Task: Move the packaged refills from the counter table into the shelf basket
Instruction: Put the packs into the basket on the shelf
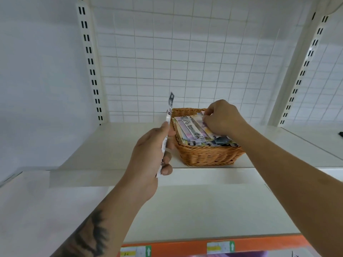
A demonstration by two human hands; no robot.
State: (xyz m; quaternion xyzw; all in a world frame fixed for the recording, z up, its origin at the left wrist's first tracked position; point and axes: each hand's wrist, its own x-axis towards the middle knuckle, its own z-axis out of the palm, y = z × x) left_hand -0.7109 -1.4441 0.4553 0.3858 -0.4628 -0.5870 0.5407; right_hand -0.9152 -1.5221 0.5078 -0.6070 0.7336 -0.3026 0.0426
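A brown wicker basket point(206, 156) stands on a white shelf and holds several flat refill packets point(189, 129) lying in a stack. My right hand point(223, 117) is over the basket's right side, its fingers curled and pinching the top packet there. My left hand point(148, 154) is just left of the basket and grips a long thin white refill packet point(168, 115) edge-on, the packet's upper end sticking up above the basket's rim.
A white shelf point(115, 145) bears the basket, with a wire grid panel point(185, 62) behind it. Slotted white uprights point(91, 62) stand at left and right. A lower white shelf point(204, 210) with an orange price strip point(185, 245) lies near me.
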